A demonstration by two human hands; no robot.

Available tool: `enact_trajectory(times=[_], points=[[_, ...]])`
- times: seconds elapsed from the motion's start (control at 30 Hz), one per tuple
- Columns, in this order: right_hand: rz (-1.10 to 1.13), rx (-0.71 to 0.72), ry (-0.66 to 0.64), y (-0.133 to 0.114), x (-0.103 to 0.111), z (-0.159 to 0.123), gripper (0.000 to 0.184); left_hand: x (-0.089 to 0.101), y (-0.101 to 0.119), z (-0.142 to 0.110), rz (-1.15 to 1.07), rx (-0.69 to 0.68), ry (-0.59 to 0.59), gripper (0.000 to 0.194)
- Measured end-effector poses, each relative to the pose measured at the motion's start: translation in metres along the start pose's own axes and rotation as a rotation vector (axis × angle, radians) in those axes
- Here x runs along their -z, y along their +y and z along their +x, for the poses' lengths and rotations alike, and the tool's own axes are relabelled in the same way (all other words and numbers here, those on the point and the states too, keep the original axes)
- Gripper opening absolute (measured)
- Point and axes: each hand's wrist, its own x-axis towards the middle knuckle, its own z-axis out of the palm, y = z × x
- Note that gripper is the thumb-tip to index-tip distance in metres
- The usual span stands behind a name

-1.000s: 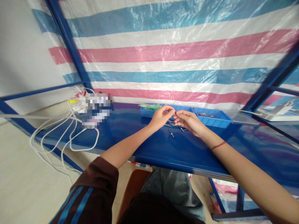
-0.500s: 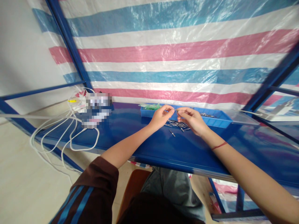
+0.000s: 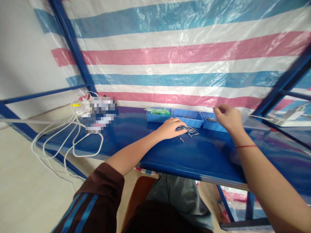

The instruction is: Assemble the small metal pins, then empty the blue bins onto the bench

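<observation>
My left hand (image 3: pixel 171 127) lies palm down on the blue table (image 3: pixel 150 142), its fingers stretched out and the fingertips touching a small pile of metal pins (image 3: pixel 189 130). One pin (image 3: pixel 180 139) lies apart in front of the pile. My right hand (image 3: pixel 227 117) is raised over the rightmost blue tray (image 3: pixel 212 125), with thumb and fingers pinched on a thin metal pin (image 3: pixel 211 107) that points left. A red thread circles my right wrist.
Three shallow blue trays stand in a row at the back: the left tray (image 3: pixel 158 115) holds green pieces, the middle tray (image 3: pixel 188 116) holds pins. White cables (image 3: pixel 73 139) loop over the table's left end. A striped tarpaulin (image 3: pixel 170 64) hangs behind. A clear lid (image 3: pixel 255 123) lies at the right.
My hands, pinched together over the pile, have parted. The right hand moved up and right to the rightmost tray with a pin. The left hand dropped onto the pile.
</observation>
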Motion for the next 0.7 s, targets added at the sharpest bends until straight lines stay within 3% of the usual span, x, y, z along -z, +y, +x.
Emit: enact_trajectory(times=[0.13,0.2,0.3,0.37,0.43,0.53,0.6,0.7], points=[[-0.309,-0.143,-0.186,0.024,0.003,0.004,0.034,-0.003,0.003,-0.002,0.112,-0.071,-0.117,0.034],[-0.391,-0.134,-0.164,0.025,0.003,0.003,0.038,-0.007,0.002,-0.002,0.136,-0.102,-0.162,0.034],[-0.323,0.008,-0.102,0.013,0.005,0.002,0.034,-0.012,-0.003,-0.001,0.150,-0.119,-0.207,0.029],[-0.156,0.177,-0.261,0.001,0.004,-0.001,0.027,-0.013,-0.005,-0.001,0.153,-0.120,-0.208,0.025],[0.030,0.351,-0.544,-0.012,0.000,-0.008,0.025,-0.014,-0.006,-0.001,0.163,-0.113,-0.194,0.024],[0.164,0.478,-0.852,-0.027,-0.011,-0.023,0.033,-0.011,-0.004,0.000,0.196,-0.082,-0.166,0.024],[0.175,0.517,-0.905,-0.033,-0.019,-0.032,0.041,-0.007,-0.002,0.000,0.214,-0.064,-0.135,0.026],[0.154,0.577,-0.873,-0.036,-0.027,-0.037,0.048,0.004,0.000,0.000,0.205,-0.046,-0.139,0.027]])
